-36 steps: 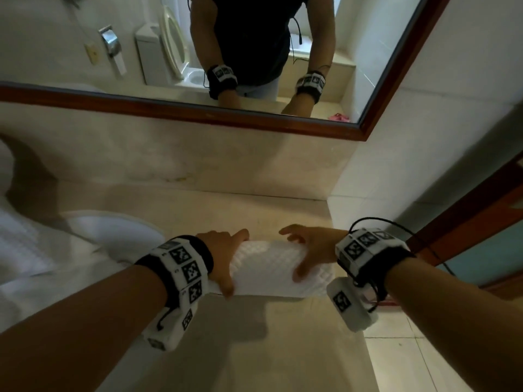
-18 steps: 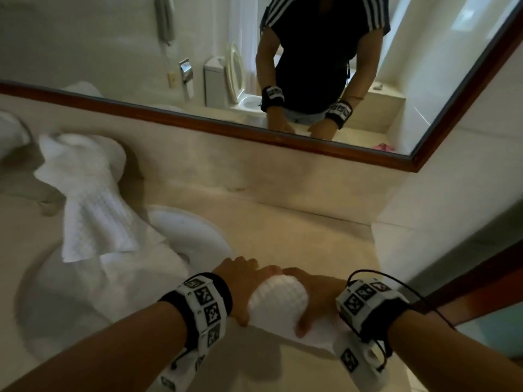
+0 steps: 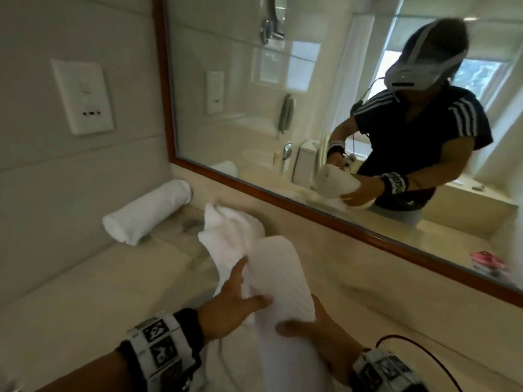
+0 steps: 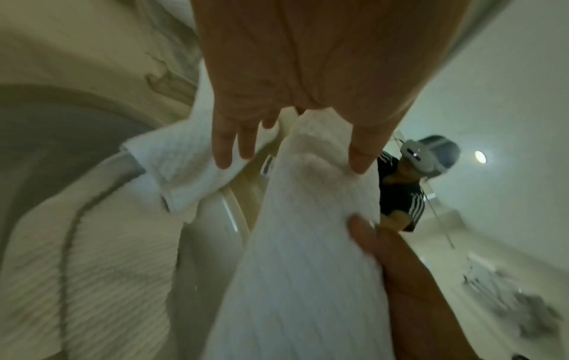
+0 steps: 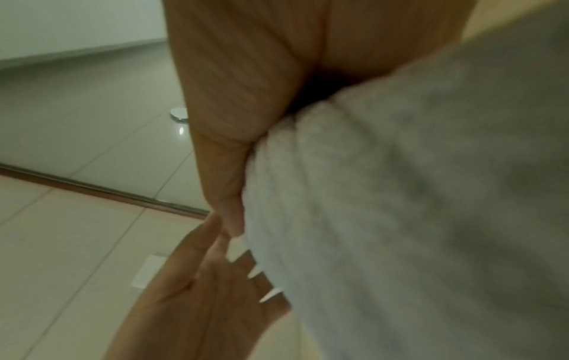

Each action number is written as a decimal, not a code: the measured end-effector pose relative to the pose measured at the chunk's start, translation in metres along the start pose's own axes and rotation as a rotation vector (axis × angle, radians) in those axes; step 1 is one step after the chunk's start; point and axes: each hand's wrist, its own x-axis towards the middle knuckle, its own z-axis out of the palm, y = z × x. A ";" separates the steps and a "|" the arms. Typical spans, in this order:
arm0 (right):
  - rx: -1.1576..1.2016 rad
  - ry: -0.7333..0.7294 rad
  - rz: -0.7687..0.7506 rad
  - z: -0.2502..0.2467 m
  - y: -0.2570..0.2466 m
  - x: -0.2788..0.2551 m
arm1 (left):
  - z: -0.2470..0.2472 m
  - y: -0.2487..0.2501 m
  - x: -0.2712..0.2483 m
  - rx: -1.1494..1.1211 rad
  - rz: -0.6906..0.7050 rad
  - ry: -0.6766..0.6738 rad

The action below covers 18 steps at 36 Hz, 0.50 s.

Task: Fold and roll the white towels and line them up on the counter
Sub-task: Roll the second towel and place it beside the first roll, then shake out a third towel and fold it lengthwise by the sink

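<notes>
A rolled white towel point(image 3: 278, 281) is held off the counter point(image 3: 85, 292) between both hands, its far end pointing up and away. My left hand point(image 3: 243, 292) lies against its left side with straight fingers point(image 4: 224, 151), the thumb pressing into the cloth. My right hand point(image 3: 314, 326) grips the roll from the right, thumb curled over it, the other fingers hidden. A second rolled towel point(image 3: 147, 210) lies in the far left corner by the wall. A loose crumpled towel point(image 3: 229, 230) is heaped just beyond the held roll.
A wood-framed mirror point(image 3: 311, 108) runs along the back of the counter. A white wall plate point(image 3: 82, 97) is on the left wall. The sink basin point(image 4: 46, 146) curves below my left hand, with towel cloth draped over its rim.
The roll left the counter's right end and both hands carried it leftward. My view swung left, so the corner roll and the loose towel came into sight.
</notes>
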 end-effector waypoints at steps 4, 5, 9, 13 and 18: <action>0.194 -0.019 -0.003 0.080 -0.045 0.076 | -0.077 -0.010 0.007 -0.137 -0.090 0.050; 0.216 0.015 0.020 0.099 -0.053 0.096 | -0.096 -0.012 0.009 -0.142 -0.066 0.078; 0.330 0.146 0.158 0.161 -0.074 0.184 | -0.168 -0.024 0.024 -0.173 -0.053 0.108; 0.328 0.121 0.206 0.198 -0.096 0.256 | -0.236 -0.040 0.048 -0.165 -0.064 0.122; 0.326 0.172 0.100 0.224 -0.116 0.325 | -0.284 -0.058 0.080 -0.021 -0.126 0.142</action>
